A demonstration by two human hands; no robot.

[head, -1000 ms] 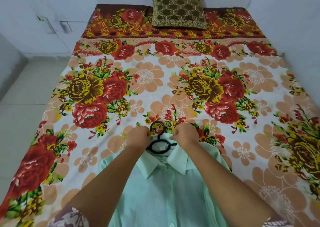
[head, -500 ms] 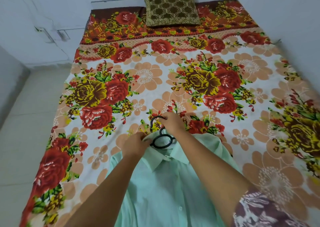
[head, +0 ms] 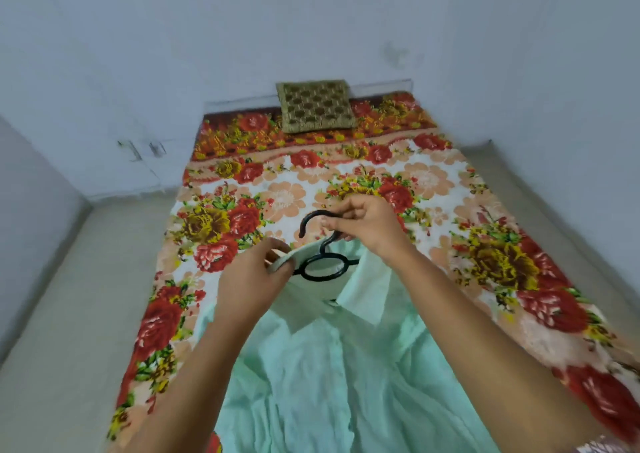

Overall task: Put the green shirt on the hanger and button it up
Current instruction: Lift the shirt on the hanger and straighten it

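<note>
R hand (head: 367,226) gripping hanger (head: 320,260) hook, L hand (head: 251,274) pinching green shirt (head: 322,366) collar

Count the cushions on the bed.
1. The cushion sits at the far end of the bed, against the wall, beyond the hands. None seems hidden, though the shirt covers the near end.

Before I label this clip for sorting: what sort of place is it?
Most likely a bedroom: a bed under a floral bedspread, a cushion at its head, plain white walls.
</note>
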